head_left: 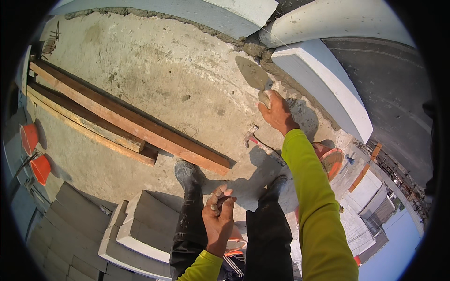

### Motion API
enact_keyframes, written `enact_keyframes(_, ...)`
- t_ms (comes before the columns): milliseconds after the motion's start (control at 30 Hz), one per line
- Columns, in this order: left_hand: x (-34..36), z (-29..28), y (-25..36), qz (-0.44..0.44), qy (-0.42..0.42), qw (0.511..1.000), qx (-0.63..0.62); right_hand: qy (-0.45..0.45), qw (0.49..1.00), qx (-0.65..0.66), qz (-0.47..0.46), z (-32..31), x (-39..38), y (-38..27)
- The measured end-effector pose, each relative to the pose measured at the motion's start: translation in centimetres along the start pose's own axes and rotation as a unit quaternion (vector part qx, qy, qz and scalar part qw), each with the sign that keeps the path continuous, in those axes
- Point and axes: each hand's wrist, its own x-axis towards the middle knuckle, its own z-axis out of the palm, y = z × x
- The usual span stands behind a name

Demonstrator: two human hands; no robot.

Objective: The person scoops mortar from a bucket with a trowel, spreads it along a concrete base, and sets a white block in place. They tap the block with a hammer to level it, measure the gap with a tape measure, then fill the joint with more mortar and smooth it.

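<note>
My right hand (277,112) is closed round the handle of a trowel (253,73), reaching ahead over the concrete floor. The trowel's pointed blade is smeared with grey mortar and lies close to the mortar strip (255,48) along the edge. A white block (323,84) stands on that edge, just right of the trowel. My left hand (219,218) is drawn back above my legs, its dusty fingers curled in with the thumb against them; I see nothing in it. On the floor below my right hand lies a hammer (252,136) with a red handle.
Long timber beams (126,122) lie at the left, touching near my boot (189,175). White blocks (147,225) are stacked at the lower left. Orange buckets (29,139) stand far left, another bucket (332,164) beside my right arm. A pale curved pipe-like piece (333,23) lies beyond the edge.
</note>
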Motion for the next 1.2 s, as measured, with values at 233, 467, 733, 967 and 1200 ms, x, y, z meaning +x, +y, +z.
enact_keyframes(233,0.1,-0.4,-0.8,-0.001,-0.015,1.000,0.002,0.133,0.987,-0.063,0.062,2.3,2.1,-1.5)
enact_keyframes(467,0.0,-0.3,-1.0,0.001,-0.020,1.000,-0.004,0.098,0.984,-0.099,0.114,-1.3,1.4,3.0)
enact_keyframes(733,-0.3,0.2,-1.5,-0.007,-0.020,1.000,-0.016,0.169,0.977,0.112,0.063,1.8,0.2,5.0)
enact_keyframes(967,-0.2,-0.3,-1.5,0.015,-0.025,0.999,0.021,0.068,0.983,-0.167,0.045,0.8,2.7,1.6)
enact_keyframes(1200,-0.2,0.3,-1.3,-0.001,-0.013,0.999,0.033,0.114,0.973,-0.196,0.040,-1.5,-0.2,2.7)
